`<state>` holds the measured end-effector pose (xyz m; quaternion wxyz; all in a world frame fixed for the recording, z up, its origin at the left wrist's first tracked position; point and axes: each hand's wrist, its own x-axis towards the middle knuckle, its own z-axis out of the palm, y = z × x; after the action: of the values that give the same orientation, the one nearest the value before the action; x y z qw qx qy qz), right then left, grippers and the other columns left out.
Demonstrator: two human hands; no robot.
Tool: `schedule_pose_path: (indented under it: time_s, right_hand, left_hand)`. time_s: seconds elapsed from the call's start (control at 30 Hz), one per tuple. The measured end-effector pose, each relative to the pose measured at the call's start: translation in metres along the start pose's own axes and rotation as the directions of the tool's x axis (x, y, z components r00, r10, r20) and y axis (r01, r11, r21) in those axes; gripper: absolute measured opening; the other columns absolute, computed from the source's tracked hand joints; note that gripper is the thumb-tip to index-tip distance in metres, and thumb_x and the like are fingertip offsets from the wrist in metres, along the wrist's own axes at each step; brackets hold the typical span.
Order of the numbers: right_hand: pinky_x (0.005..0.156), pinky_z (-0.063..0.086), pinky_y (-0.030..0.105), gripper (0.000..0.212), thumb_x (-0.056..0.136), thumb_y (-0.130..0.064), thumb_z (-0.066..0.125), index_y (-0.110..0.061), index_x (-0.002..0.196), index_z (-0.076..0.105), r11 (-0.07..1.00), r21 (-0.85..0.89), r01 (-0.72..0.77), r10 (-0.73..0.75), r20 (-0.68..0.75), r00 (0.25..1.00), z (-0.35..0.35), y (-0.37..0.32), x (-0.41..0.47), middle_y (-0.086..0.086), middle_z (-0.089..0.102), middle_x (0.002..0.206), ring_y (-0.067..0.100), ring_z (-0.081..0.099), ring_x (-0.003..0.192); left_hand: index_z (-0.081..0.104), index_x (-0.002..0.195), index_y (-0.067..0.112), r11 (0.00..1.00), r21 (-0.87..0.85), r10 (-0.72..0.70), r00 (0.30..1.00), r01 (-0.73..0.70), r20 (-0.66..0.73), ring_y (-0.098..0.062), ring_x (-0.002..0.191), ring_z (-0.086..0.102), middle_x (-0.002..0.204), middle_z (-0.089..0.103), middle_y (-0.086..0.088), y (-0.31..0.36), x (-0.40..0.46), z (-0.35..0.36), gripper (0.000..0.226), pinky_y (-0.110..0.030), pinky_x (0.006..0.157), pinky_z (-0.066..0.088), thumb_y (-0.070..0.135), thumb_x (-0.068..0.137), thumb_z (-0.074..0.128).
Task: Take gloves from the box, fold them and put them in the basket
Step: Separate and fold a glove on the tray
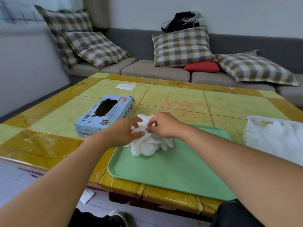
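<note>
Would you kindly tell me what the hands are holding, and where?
Both the left hand and right hand pinch the crumpled white gloves at the top of the bunch, above the green tray.

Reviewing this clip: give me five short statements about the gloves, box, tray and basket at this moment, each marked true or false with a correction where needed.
1. Both hands are on the crumpled white gloves. True: the left hand and the right hand pinch them.
2. The gloves lie on the bare table. False: they sit at the far left of the green tray.
3. The glove box stands left of the tray, its opening facing up. True.
4. The white basket is empty. False: white material already shows inside it.
5. The basket stands on the tray. False: it stands on the table, right of the tray.
</note>
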<state>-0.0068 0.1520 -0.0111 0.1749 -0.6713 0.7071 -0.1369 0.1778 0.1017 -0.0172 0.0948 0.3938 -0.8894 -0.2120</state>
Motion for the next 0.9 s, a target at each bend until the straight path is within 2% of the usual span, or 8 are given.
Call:
schedule_pose_path:
  time_s: [0.2, 0.33, 0.47, 0.6, 0.63, 0.7, 0.77, 0.9]
  right_hand:
    - [0.06, 0.044, 0.024, 0.007, 0.082, -0.018, 0.079, -0.023, 0.085, 0.082, 0.996, -0.014, 0.09, -0.091, -0.122, 0.988, -0.01, -0.008, -0.012, -0.015, 0.061, 0.063, 0.007, 0.056, 0.062]
    - [0.053, 0.039, 0.01, 0.007, 0.08, -0.022, 0.084, -0.026, 0.078, 0.08, 0.996, 0.032, 0.079, -0.081, 0.082, 0.993, -0.037, 0.001, -0.039, -0.019, 0.066, 0.064, -0.002, 0.055, 0.057]
    - [0.063, 0.048, 0.018, 0.009, 0.083, -0.025, 0.083, -0.026, 0.076, 0.077, 0.995, 0.088, -0.054, 0.015, 0.392, 0.92, -0.061, 0.023, -0.071, -0.017, 0.067, 0.065, 0.008, 0.057, 0.066]
    - [0.082, 0.058, 0.03, 0.007, 0.085, -0.017, 0.079, -0.011, 0.09, 0.08, 0.921, 0.382, -0.079, -0.003, 0.207, 0.978, -0.083, 0.046, -0.094, 0.001, 0.075, 0.083, 0.014, 0.066, 0.08]
    - [0.081, 0.059, 0.029, 0.007, 0.086, -0.014, 0.077, -0.01, 0.091, 0.079, 0.87, 0.491, -0.047, 0.0, 0.097, 0.995, -0.086, 0.049, -0.097, 0.003, 0.076, 0.084, 0.014, 0.068, 0.078]
    - [0.074, 0.057, 0.027, 0.007, 0.084, -0.015, 0.077, -0.01, 0.088, 0.077, 0.76, 0.648, 0.049, 0.037, -0.119, 0.992, -0.088, 0.05, -0.101, 0.002, 0.075, 0.08, 0.013, 0.067, 0.073]
    - [0.072, 0.053, 0.027, 0.016, 0.078, -0.024, 0.078, -0.01, 0.087, 0.076, 0.703, 0.696, 0.143, 0.042, -0.241, 0.97, -0.088, 0.051, -0.101, 0.004, 0.074, 0.081, 0.014, 0.065, 0.073]
    - [0.086, 0.055, 0.033, 0.026, 0.075, -0.027, 0.081, -0.007, 0.091, 0.078, 0.747, 0.637, 0.187, -0.042, -0.236, 0.971, -0.087, 0.049, -0.11, 0.011, 0.077, 0.098, 0.021, 0.07, 0.088]
  left_hand:
    - [0.041, 0.147, 0.021, 0.998, 0.047, 0.039, 0.999, -0.037, -0.023, -0.017, 0.112, 0.052, 0.133, 0.054, 0.002, 0.01, 0.009, 0.006, 0.069, -0.03, 0.093, 0.04, 0.063, 0.094, 0.048]
    - [0.061, 0.111, 0.01, 0.996, -0.088, -0.019, 0.996, 0.011, -0.093, -0.026, 0.103, 0.058, 0.112, 0.063, -0.004, 0.012, 0.019, 0.001, 0.075, -0.036, 0.088, 0.043, 0.07, 0.094, 0.02]
    - [0.052, 0.082, 0.009, 0.991, 0.127, -0.056, 0.996, 0.046, 0.075, -0.028, 0.084, 0.059, 0.086, 0.056, -0.008, 0.012, 0.021, 0.005, 0.065, -0.034, 0.078, 0.043, 0.061, 0.102, 0.018]
    - [0.06, 0.078, -0.001, 0.97, 0.242, 0.003, 0.994, 0.023, -0.106, -0.028, 0.082, 0.061, 0.086, 0.06, -0.013, 0.03, 0.021, 0.001, 0.083, -0.036, 0.075, 0.048, 0.067, 0.097, 0.017]
    - [0.066, 0.083, 0.001, 0.984, 0.18, 0.042, 0.981, -0.007, -0.191, -0.027, 0.085, 0.062, 0.09, 0.064, -0.012, 0.04, 0.021, -0.001, 0.085, -0.038, 0.079, 0.05, 0.069, 0.095, 0.018]
    - [0.074, 0.087, 0.007, 0.981, -0.187, -0.001, 0.974, -0.042, -0.226, -0.024, 0.086, 0.066, 0.09, 0.072, -0.004, 0.067, 0.018, -0.003, 0.081, -0.039, 0.085, 0.053, 0.07, 0.096, 0.024]
    - [0.077, 0.094, 0.01, 0.805, -0.593, -0.042, 0.999, 0.028, -0.009, -0.024, 0.089, 0.071, 0.09, 0.077, -0.003, 0.096, 0.015, 0.0, 0.082, -0.042, 0.09, 0.055, 0.074, 0.094, 0.026]
    - [0.07, 0.115, 0.012, 0.454, -0.859, 0.126, 0.938, 0.236, 0.324, -0.024, 0.089, 0.073, 0.103, 0.076, -0.011, 0.126, 0.01, 0.009, 0.074, -0.04, 0.083, 0.059, 0.073, 0.093, 0.034]
